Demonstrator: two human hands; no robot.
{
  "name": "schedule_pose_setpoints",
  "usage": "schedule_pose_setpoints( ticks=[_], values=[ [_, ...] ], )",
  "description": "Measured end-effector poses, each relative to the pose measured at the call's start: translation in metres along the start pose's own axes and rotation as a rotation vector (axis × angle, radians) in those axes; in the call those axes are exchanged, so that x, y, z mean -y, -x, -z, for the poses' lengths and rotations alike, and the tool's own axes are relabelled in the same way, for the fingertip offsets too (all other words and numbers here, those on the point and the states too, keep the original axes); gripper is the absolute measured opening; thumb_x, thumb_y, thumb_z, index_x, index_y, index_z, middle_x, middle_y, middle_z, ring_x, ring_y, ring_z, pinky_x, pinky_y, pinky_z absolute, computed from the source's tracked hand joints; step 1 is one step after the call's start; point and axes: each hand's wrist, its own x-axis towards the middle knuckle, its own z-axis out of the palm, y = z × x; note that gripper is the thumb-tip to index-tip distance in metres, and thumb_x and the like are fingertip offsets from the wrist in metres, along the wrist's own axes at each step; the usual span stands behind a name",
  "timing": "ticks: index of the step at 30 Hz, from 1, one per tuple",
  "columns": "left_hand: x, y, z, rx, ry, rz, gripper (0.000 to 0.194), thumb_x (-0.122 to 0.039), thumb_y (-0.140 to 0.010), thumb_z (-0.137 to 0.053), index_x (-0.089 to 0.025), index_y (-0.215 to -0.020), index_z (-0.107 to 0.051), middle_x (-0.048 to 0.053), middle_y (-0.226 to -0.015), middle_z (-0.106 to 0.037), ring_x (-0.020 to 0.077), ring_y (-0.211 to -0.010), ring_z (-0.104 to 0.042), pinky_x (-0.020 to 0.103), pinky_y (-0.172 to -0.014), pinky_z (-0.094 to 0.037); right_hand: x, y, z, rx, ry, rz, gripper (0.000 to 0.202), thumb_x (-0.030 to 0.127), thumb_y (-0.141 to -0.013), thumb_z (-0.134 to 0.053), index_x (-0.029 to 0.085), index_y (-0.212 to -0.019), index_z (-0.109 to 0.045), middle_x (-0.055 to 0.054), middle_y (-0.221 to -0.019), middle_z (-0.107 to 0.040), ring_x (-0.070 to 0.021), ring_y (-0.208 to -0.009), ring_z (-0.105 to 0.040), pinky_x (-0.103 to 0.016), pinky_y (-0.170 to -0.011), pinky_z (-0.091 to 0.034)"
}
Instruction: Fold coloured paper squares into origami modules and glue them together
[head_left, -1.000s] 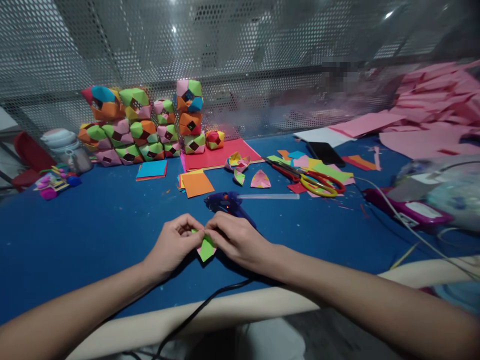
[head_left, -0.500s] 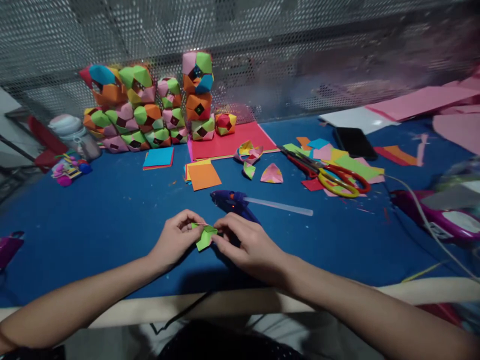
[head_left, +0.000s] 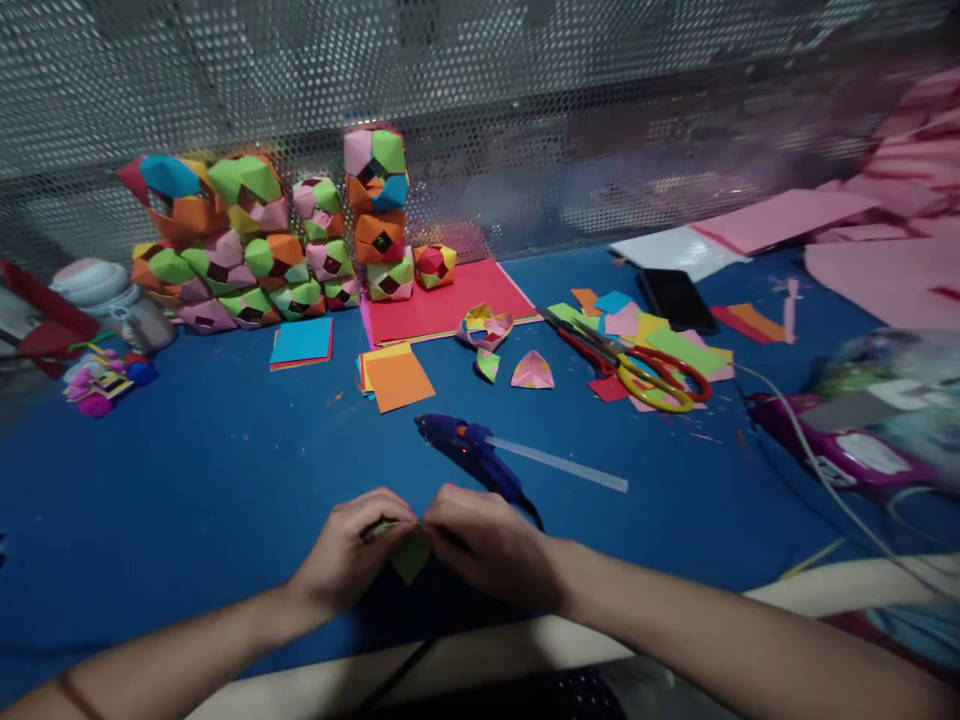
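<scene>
A small green piece of folded paper (head_left: pixel 409 560) is pinched between both hands near the table's front edge. My left hand (head_left: pixel 356 545) grips its left side, with the thumb and fingers closed. On the other side my right hand (head_left: pixel 487 545) pinches the paper's upper right edge, its fingertips close to those of the left. Part of the paper is hidden behind the fingers. Just beyond the hands lies a blue glue gun (head_left: pixel 469 450) with a clear glue stick (head_left: pixel 559 464) protruding from its back.
Folded paper balls (head_left: pixel 247 250) stand stacked at the back left. Orange paper squares (head_left: pixel 397 378), blue squares (head_left: pixel 301 342), a pink folded piece (head_left: pixel 533 371) and scissors (head_left: pixel 652 383) over paper scraps lie mid-table. A phone (head_left: pixel 678 298) and a white cable (head_left: pixel 817 425) are at right.
My hands have drawn closer to the front edge with the green paper, and their fingertips have come nearer together. The camera's view has shifted, so the table items sit lower.
</scene>
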Motion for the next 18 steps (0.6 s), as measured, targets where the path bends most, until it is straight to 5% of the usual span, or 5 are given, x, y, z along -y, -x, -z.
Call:
schedule_pose_setpoints(
  ticks=[5, 11, 15, 18],
  values=[
    [0.003, 0.002, 0.000, -0.006, -0.087, -0.232, 0.014, -0.019, -0.084, -0.054, -0.016, -0.074, -0.063, 0.003, -0.071, -0.064, 0.0117, -0.067, -0.059, 0.022, -0.063, -0.045, 0.001, 0.001, 0.001, 0.037, 0.074, 0.088, 0.019, 0.022, -0.088, -0.041, 0.016, -0.078, -0.056, -0.003, -0.072, -0.057, -0.0116, -0.066, -0.052, -0.022, -0.060, -0.040],
    [0.001, 0.004, 0.004, 0.010, -0.020, -0.294, 0.008, -0.017, -0.081, -0.059, -0.019, -0.083, -0.067, 0.004, -0.080, -0.068, 0.0136, -0.076, -0.063, 0.024, -0.069, -0.049, 0.011, -0.003, 0.015, 0.083, 0.188, 0.129, 0.022, 0.021, -0.090, -0.038, 0.016, -0.076, -0.054, -0.002, -0.070, -0.055, -0.0103, -0.063, -0.050, -0.021, -0.055, -0.037],
    [0.004, 0.011, 0.010, 0.167, 0.206, -0.285, 0.057, -0.040, -0.074, -0.066, -0.029, -0.126, -0.048, 0.011, -0.130, -0.049, 0.0230, -0.101, -0.058, 0.034, -0.080, -0.051, 0.029, -0.002, 0.036, -0.057, 0.324, 0.308, 0.027, 0.015, -0.089, -0.036, 0.018, -0.067, -0.052, 0.000, -0.058, -0.051, -0.0107, -0.051, -0.042, -0.025, -0.046, -0.032],
    [0.010, 0.015, 0.010, 0.197, 0.379, -0.239, 0.063, -0.052, -0.076, -0.057, -0.031, -0.132, -0.037, 0.012, -0.137, -0.039, 0.0268, -0.105, -0.055, 0.038, -0.081, -0.050, 0.048, 0.010, 0.062, -0.189, 0.399, 0.564, 0.020, 0.015, -0.087, -0.045, 0.016, -0.071, -0.057, -0.002, -0.059, -0.056, -0.0124, -0.054, -0.048, -0.028, -0.048, -0.036]
  ],
)
